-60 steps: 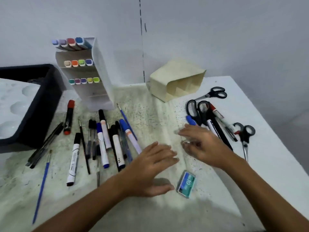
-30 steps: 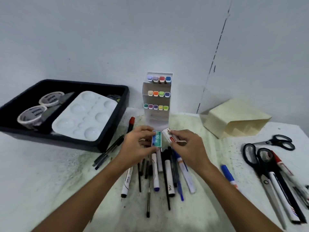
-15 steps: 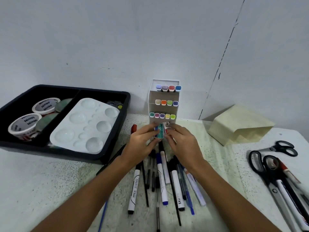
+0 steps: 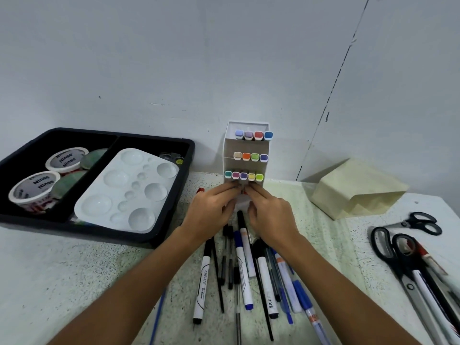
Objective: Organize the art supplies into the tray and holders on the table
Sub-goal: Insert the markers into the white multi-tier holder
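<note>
My left hand [image 4: 211, 212] and right hand [image 4: 270, 215] meet at the bottom shelf of the white marker holder [image 4: 230, 150], fingertips touching the opening there; the fingers are curled inward and a bit of red shows between them, but I cannot tell what, if anything, they pinch. The holder stands upright against the wall with 3 filled rows of markers: 4 caps on top [image 4: 254, 135], 4 in the middle [image 4: 251, 156], 5 below [image 4: 244, 176]. Just this side of my hands lies a loose cluster of pens and markers [image 4: 245, 267], roughly a dozen, too overlapped for an exact count, among them 1 white marker lettered KREATE [image 4: 202, 282]. A thin blue brush [image 4: 157, 317] lies left of them. To my left sits the black tray [image 4: 159, 239] with 2 compartments: 1 holds 2 white tubs labelled Ninso [image 4: 37, 188] beside 2 greenish discs, the other holds 1 white paint palette [image 4: 129, 188]. To my right 1 cream holder [image 4: 353, 188] lies tipped on its side, and further right I count 3 pairs of black-handled scissors [image 4: 388, 247] mixed with a few more markers. Everything rests on a white table [image 4: 62, 277] speckled and stained greenish in the middle, pushed against a plain grey-white wall [image 4: 174, 58] with 1 dark cracked seam running down it.
</note>
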Demonstrator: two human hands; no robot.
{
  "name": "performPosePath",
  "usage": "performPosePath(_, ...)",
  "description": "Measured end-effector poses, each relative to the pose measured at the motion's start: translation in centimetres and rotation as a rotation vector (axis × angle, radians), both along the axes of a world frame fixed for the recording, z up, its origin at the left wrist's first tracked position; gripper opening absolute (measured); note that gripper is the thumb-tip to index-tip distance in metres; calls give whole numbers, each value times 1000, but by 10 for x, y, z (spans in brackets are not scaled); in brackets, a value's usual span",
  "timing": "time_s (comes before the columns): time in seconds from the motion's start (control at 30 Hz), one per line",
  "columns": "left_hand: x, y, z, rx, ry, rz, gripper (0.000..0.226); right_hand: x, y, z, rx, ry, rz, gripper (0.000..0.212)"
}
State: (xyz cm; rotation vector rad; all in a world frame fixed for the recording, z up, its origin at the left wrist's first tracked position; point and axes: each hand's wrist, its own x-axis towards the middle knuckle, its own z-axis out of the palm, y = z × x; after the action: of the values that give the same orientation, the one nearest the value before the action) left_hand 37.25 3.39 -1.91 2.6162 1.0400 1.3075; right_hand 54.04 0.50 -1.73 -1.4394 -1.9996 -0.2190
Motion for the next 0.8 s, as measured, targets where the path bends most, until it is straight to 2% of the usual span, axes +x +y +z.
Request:
performPosePath(0.1,-5,-6,-6,-2,-90,44,17,5,-9,-2,102,70,79,31)
performPosePath(0.23,-3,-12,-12,-188,-332,158,12,11,-18,-9,86,177,20,27)
performPosePath(0.33,4,-12,-15,-398,-505,201,27,7,-23,-5,-166,211,-34,36)
performPosePath(0.43,7,-6,-19,-613,-577,148,50,-1,-19,3,-519,150,-62,66)
performPosePath(0.5,9,-4,-17,-706,-591,48,57,-4,-11,7,-639,121,-85,78)
performPosePath(0.63,12,-4,-9,-777,-645,-118,54,-2,10,7,-759,230,-71,81)
performPosePath(0.8,9,-2,-12,-822,-673,-172,53,-2,17,9,-911,345,1,76)
